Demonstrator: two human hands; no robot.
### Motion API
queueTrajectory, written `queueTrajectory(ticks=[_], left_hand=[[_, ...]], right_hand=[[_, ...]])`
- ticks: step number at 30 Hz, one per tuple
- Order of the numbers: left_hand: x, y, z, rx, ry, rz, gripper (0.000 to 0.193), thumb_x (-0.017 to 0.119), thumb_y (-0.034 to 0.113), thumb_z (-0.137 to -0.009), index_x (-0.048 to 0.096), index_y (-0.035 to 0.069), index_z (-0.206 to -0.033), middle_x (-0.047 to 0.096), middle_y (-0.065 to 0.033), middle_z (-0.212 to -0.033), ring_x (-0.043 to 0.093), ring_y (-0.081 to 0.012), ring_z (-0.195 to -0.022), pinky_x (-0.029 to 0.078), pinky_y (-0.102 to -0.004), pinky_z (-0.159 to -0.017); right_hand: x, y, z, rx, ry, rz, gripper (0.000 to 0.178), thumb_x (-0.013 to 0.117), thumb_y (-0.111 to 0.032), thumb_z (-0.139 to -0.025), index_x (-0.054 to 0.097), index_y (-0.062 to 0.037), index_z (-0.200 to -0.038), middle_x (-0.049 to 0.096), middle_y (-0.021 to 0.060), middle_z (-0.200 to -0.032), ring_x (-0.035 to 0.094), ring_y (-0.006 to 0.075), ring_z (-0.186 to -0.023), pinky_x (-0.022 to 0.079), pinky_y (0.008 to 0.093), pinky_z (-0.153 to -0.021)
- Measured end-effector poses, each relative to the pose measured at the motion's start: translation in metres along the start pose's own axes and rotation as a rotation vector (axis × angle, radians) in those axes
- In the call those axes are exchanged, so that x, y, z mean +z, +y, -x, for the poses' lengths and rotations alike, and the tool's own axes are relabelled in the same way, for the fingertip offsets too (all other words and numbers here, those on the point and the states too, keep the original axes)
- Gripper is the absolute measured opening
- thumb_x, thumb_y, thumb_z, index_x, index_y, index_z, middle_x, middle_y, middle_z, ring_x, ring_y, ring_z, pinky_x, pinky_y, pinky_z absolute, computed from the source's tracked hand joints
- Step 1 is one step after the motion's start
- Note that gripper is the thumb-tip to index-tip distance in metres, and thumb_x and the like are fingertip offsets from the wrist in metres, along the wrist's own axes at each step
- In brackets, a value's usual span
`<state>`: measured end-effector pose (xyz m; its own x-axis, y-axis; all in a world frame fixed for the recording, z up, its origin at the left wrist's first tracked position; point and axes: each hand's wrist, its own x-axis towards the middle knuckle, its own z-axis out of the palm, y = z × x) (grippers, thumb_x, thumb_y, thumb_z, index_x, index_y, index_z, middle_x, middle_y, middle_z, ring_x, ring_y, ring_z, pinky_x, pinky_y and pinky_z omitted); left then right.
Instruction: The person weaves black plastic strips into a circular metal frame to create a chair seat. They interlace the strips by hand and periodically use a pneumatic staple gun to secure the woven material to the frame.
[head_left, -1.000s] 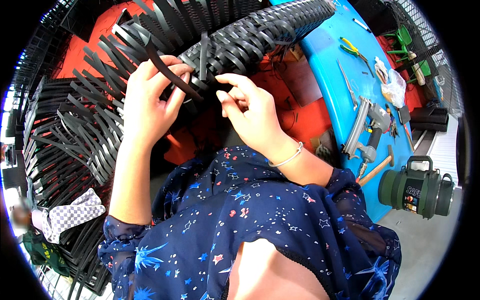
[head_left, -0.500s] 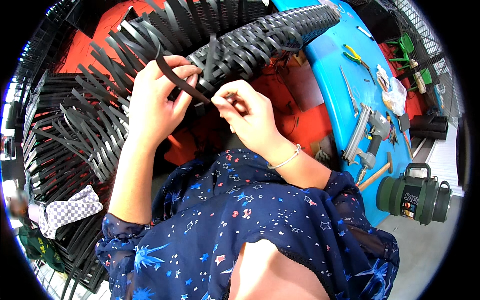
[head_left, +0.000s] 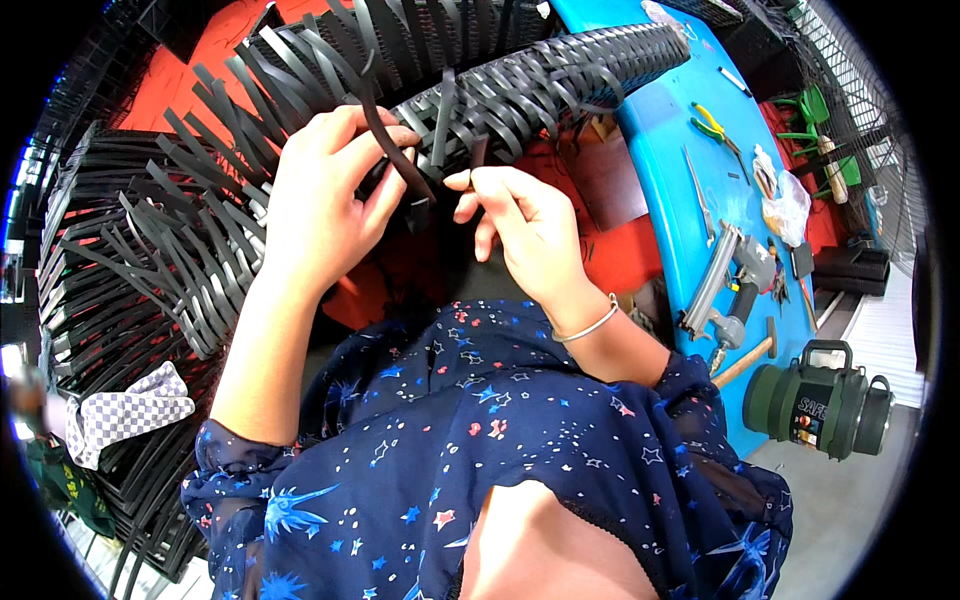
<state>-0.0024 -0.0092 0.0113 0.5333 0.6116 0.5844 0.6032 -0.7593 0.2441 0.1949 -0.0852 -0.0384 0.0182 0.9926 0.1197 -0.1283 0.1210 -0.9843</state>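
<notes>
Fingers of our left hand (head_left: 322,190) curled behind a dark strip (head_left: 396,156) near the woven piece (head_left: 560,72); our right hand (head_left: 535,225) bent nearby; we couldn't tell either's grip.

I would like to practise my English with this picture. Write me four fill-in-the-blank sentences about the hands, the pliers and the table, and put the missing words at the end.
1. The left hand has a curved dark strip across its ____.
2. The right hand has a thin bracelet around its ____.
3. The pliers have handles in yellow and ____.
4. They lie on a table whose colour is ____.

Missing words: fingers; wrist; green; blue.
</notes>
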Motion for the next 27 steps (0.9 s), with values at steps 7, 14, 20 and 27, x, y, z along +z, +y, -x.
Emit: queueTrajectory(ticks=[7,14,20,27], left_hand=[[-0.002,0.001,0.000,-0.038,-0.054,0.027,0.018,0.073,0.012,-0.091,0.075,0.009,-0.108,0.069,-0.0095,-0.114,0.066,-0.0309,-0.108,0.049,-0.0413,-0.095],[-0.002,0.000,-0.001,0.006,-0.044,0.007,0.016,0.071,0.012,-0.092,0.075,0.008,-0.108,0.070,-0.0098,-0.114,0.066,-0.0304,-0.109,0.050,-0.0406,-0.096],[0.002,0.000,-0.006,-0.019,-0.006,0.123,0.016,0.073,0.012,-0.090,0.077,0.006,-0.104,0.071,-0.0109,-0.105,0.069,-0.0296,-0.098,0.054,-0.0397,-0.089],[-0.011,-0.003,-0.024,-0.168,-0.165,0.183,0.020,0.070,0.015,-0.095,0.076,0.005,-0.111,0.068,-0.0111,-0.100,0.068,-0.0281,-0.094,0.053,-0.0358,-0.085]], right_hand=[[0.008,0.001,-0.006,0.113,0.026,-0.042,0.028,0.064,-0.026,-0.105,0.075,-0.0018,-0.096,0.064,-0.0001,-0.071,0.056,0.0042,-0.056,0.046,0.0195,-0.051],[0.002,0.003,-0.005,0.154,0.092,-0.074,0.029,0.065,-0.024,-0.105,0.072,-0.0015,-0.089,0.063,0.0007,-0.068,0.055,0.0045,-0.053,0.044,0.0197,-0.048],[0.008,0.006,-0.016,0.108,0.141,-0.101,0.031,0.065,-0.025,-0.104,0.073,-0.0009,-0.086,0.061,0.0009,-0.062,0.052,0.0060,-0.047,0.043,0.0229,-0.046],[0.009,0.016,-0.018,0.004,0.110,-0.215,0.023,0.068,-0.020,-0.103,0.072,0.0020,-0.104,0.068,0.0036,-0.077,0.062,0.0077,-0.060,0.051,0.0227,-0.057]])
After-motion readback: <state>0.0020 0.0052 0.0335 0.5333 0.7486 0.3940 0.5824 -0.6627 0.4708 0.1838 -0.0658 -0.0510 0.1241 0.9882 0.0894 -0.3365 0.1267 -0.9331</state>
